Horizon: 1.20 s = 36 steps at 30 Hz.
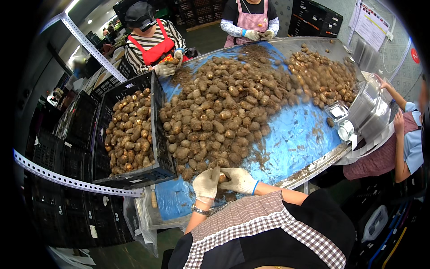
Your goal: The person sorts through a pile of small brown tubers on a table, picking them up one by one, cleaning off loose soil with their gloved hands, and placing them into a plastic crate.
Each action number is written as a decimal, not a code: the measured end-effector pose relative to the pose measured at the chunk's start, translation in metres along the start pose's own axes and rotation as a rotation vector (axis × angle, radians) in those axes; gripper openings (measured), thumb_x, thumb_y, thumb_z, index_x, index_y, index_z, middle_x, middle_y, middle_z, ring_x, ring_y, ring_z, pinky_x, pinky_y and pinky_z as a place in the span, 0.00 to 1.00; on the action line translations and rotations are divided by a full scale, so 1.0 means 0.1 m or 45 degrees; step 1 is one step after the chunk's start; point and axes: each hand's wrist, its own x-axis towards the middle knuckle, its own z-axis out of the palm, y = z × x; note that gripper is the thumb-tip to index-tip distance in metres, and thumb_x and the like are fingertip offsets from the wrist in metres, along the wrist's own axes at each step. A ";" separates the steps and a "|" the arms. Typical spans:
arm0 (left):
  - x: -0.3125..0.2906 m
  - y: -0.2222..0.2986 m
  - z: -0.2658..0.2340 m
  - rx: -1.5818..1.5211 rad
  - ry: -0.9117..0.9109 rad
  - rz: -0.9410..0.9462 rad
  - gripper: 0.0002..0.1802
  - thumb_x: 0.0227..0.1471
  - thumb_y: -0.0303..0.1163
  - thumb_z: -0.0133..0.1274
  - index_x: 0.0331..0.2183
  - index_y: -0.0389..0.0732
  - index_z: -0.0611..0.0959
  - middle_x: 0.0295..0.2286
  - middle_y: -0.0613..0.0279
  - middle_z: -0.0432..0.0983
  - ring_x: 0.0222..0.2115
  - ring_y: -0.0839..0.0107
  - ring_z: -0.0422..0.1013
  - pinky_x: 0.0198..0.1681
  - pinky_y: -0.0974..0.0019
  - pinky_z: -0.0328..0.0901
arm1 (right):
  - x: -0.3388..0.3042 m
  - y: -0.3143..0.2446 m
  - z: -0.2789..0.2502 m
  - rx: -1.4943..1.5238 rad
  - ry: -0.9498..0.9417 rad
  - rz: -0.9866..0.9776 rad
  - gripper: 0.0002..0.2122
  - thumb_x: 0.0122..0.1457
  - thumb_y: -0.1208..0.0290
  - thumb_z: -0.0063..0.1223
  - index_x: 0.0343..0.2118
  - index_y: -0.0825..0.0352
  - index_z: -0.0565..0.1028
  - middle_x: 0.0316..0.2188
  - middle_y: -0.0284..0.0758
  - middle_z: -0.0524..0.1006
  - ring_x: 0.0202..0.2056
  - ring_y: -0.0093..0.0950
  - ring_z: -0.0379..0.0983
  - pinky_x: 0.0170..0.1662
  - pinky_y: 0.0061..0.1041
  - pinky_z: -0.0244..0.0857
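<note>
In white work gloves, my left hand [206,184] and my right hand [241,181] meet at the near edge of a big heap of small brown taros [215,107]. Between their closed fingers sits one taro [222,178], mostly covered by the gloves. Both hands grip it, just above the blue sheet [295,134] that lines the metal table. To the left of my hands stands a black plastic crate [165,134] holding many taros, some with pale patches.
Clear plastic boxes [371,107] and a paper roll [345,130] lie at the right end, beside a person [403,134]. Two gloved people in aprons work across the table [313,42]. A perforated metal rail [67,177] crosses the left side, near stacked black crates [53,206].
</note>
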 end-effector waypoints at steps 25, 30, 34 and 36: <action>-0.09 0.02 0.04 -0.553 -0.024 0.057 0.16 0.51 0.33 0.56 0.42 0.38 0.82 0.40 0.53 0.78 0.40 0.59 0.75 0.43 0.62 0.68 | 0.06 0.17 0.10 0.829 -0.075 0.062 0.28 0.54 0.61 0.62 0.54 0.70 0.68 0.41 0.40 0.78 0.43 0.28 0.74 0.44 0.29 0.69; -0.06 -0.01 0.00 -0.579 -0.031 0.107 0.16 0.54 0.30 0.54 0.44 0.34 0.81 0.40 0.51 0.79 0.39 0.62 0.76 0.43 0.64 0.69 | 0.05 0.13 0.06 0.793 -0.057 0.138 0.30 0.54 0.66 0.64 0.57 0.71 0.66 0.48 0.38 0.76 0.47 0.23 0.70 0.49 0.25 0.67; -0.09 -0.13 0.09 -0.662 -0.001 0.049 0.15 0.53 0.33 0.54 0.41 0.35 0.82 0.38 0.51 0.79 0.39 0.57 0.75 0.44 0.62 0.67 | 0.05 0.14 0.10 0.854 0.028 0.105 0.33 0.54 0.68 0.64 0.61 0.71 0.61 0.56 0.42 0.69 0.54 0.25 0.66 0.54 0.25 0.64; -0.10 -0.05 0.00 -0.694 -0.074 -0.103 0.15 0.54 0.33 0.53 0.41 0.34 0.81 0.38 0.50 0.79 0.39 0.59 0.75 0.44 0.63 0.67 | 0.03 0.12 0.08 0.939 -0.004 0.106 0.35 0.54 0.68 0.64 0.62 0.70 0.60 0.57 0.42 0.68 0.55 0.25 0.65 0.55 0.25 0.64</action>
